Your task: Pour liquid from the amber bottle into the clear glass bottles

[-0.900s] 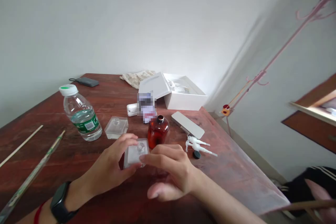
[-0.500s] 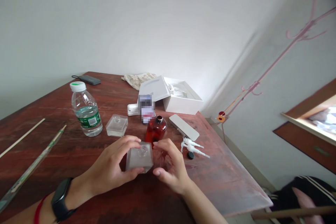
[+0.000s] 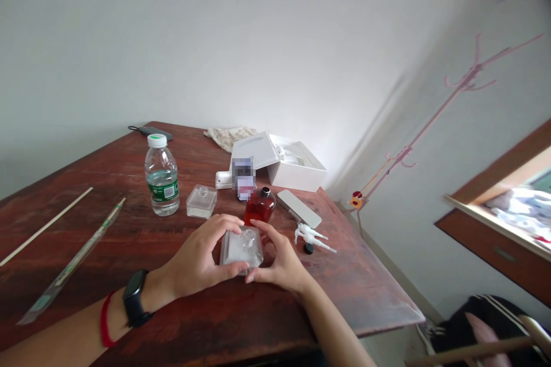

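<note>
A clear square glass bottle (image 3: pixel 241 249) rests on the red-brown wooden table (image 3: pixel 142 252) between both my hands. My left hand (image 3: pixel 200 258), with a black watch on its wrist, curls round the bottle's left side. From the right, my right hand (image 3: pixel 279 261) grips it with thumb and fingers. Just behind the clear bottle stands an amber bottle (image 3: pixel 259 206) with an open black neck. White pump nozzles (image 3: pixel 312 235) and a small black cap (image 3: pixel 309 249) lie to the right.
A water bottle (image 3: pixel 162 175), a second clear square bottle (image 3: pixel 202 202), a flat grey case (image 3: pixel 298 208) and an open white box (image 3: pixel 279 163) stand further back. Thin sticks (image 3: pixel 73 261) lie at the left. The table's right edge drops off near a pink coat stand (image 3: pixel 430 120).
The view has pulled back and shifted. My right hand has come down from above the clear bottle and closed on its right side; both hands now hold it lower on the table.
</note>
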`<state>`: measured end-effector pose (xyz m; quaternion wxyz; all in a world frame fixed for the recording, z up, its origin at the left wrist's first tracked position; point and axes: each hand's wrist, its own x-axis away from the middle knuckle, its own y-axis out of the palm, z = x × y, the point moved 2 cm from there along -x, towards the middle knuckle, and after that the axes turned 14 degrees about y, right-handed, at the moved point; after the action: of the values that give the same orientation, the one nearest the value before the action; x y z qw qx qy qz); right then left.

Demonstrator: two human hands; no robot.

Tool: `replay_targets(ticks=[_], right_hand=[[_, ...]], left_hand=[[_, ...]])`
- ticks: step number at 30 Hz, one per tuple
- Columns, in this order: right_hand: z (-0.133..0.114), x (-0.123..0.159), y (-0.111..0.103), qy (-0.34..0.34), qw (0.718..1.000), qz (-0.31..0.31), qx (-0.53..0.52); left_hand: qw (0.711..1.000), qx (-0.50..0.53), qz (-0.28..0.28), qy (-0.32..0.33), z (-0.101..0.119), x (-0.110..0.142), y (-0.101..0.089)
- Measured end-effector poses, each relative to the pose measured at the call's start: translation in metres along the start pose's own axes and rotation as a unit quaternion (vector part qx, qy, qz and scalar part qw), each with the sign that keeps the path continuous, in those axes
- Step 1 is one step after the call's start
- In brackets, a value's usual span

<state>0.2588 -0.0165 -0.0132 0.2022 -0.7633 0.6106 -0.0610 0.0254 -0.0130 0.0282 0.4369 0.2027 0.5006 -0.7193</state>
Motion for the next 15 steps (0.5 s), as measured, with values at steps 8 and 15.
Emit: replay_targets(ticks=[8,15], right_hand=[[-0.004,0.002,0.0,0.02,0.996,-0.027,-0.084],[-0.008,0.001,-0.014,0.01,0.98,0.027,-0.197]], left_hand=[[0.999,0.043,0.011,0.007,0.002,0.002,0.002],[0.998,0.045,-0.007,0.049,-0.004,0.008,0.004]])
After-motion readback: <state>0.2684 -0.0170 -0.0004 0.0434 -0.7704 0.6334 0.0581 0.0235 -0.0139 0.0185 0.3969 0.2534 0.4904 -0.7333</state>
